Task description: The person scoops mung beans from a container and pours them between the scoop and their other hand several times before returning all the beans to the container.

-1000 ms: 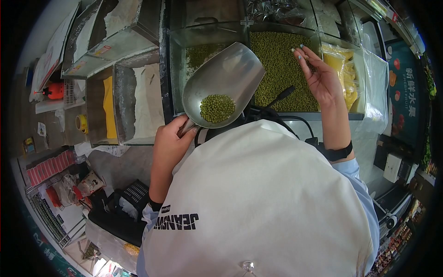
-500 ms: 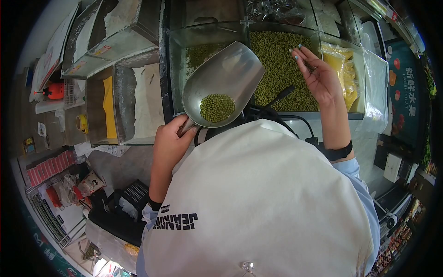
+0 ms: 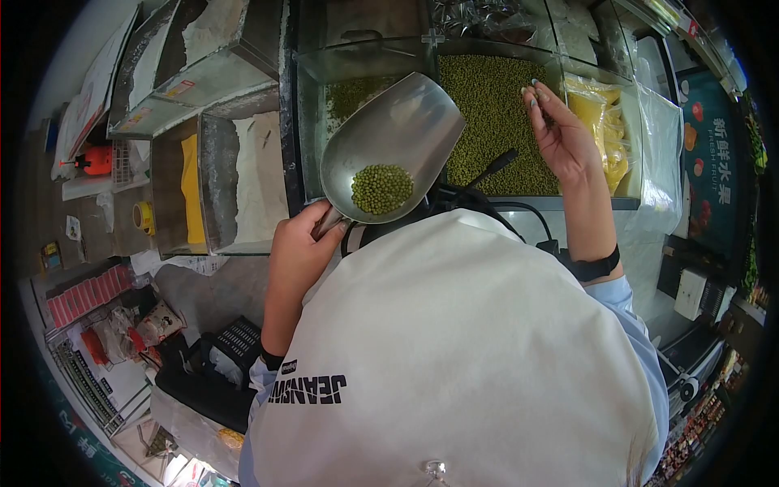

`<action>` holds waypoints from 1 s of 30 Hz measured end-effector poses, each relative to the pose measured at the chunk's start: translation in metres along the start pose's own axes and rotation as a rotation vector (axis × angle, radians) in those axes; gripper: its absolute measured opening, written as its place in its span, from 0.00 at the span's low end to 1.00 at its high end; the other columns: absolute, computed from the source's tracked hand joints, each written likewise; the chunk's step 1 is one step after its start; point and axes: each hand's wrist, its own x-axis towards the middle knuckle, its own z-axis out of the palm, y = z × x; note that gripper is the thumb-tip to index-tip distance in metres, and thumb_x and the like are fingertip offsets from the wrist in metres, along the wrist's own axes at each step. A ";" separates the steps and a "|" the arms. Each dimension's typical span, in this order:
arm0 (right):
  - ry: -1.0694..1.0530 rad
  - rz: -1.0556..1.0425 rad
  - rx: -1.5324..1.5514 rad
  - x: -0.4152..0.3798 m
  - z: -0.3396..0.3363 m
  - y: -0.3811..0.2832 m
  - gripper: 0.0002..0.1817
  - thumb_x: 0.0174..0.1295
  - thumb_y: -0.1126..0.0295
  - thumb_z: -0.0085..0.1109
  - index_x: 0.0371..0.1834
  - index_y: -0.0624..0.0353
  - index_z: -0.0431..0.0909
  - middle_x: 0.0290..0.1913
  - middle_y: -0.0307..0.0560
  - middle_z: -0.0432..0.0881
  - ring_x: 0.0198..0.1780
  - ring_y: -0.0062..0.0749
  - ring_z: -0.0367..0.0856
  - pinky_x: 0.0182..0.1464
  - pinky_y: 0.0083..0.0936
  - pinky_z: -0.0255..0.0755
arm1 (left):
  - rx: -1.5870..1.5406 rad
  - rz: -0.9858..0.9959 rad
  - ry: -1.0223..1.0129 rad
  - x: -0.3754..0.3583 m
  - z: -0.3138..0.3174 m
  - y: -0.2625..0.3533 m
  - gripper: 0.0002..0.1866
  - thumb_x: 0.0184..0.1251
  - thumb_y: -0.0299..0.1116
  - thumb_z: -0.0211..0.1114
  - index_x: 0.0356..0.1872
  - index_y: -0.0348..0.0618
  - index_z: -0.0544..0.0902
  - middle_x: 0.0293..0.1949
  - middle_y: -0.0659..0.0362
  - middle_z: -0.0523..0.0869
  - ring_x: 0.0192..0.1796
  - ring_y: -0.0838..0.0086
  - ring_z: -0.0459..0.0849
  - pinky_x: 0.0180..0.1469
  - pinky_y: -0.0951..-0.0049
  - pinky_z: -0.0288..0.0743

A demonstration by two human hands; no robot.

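My left hand point(image 3: 302, 250) is wrapped around the short handle of a metal scoop point(image 3: 414, 122), which is tilted over the glass bins. A small heap of green mung beans point(image 3: 381, 189) lies in the scoop near its handle end. My right hand point(image 3: 564, 138) is raised palm up above the right side of a bin full of mung beans point(image 3: 487, 118). Its fingers and thumb are curled inward around small dark bits in the palm, too small to name. Beneath the scoop, a second bin point(image 3: 312, 122) holds a thin layer of green grains, partly hidden.
Yellow bags point(image 3: 599, 130) fill the bin at the right. Pale powder point(image 3: 261, 174) is in a bin on the left, beside a yellow sheet point(image 3: 191, 187). A black cable point(image 3: 495, 165) with a plug end sticks up over the beans. A black basket point(image 3: 237, 345) stands lower left.
My right hand's fingers and thumb have curled inward, and the hand has shifted slightly right. My left hand and the scoop have stayed almost still.
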 end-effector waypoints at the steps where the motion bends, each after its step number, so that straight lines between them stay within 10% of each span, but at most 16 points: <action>1: 0.009 -0.013 -0.013 -0.001 0.001 0.000 0.19 0.61 0.82 0.48 0.55 0.76 0.64 0.51 0.61 0.73 0.54 0.39 0.75 0.55 0.21 0.75 | -0.008 0.002 0.003 0.000 0.000 0.000 0.15 0.50 0.26 0.64 0.41 0.34 0.79 0.24 0.52 0.82 0.24 0.77 0.78 0.30 0.77 0.70; 18: -0.264 0.042 0.137 -0.007 0.001 -0.005 0.30 0.52 0.86 0.28 0.63 0.82 0.47 0.65 0.72 0.53 0.67 0.57 0.56 0.66 0.36 0.62 | -0.028 0.006 0.002 0.001 0.001 0.003 0.15 0.51 0.27 0.65 0.41 0.34 0.79 0.25 0.51 0.83 0.25 0.77 0.79 0.31 0.78 0.71; 30: -0.285 0.063 0.171 -0.007 0.003 -0.003 0.24 0.61 0.85 0.23 0.63 0.81 0.48 0.64 0.71 0.55 0.63 0.55 0.63 0.63 0.33 0.68 | -0.032 0.005 0.009 0.000 0.003 -0.002 0.14 0.51 0.27 0.65 0.41 0.34 0.79 0.25 0.51 0.83 0.24 0.77 0.79 0.31 0.77 0.70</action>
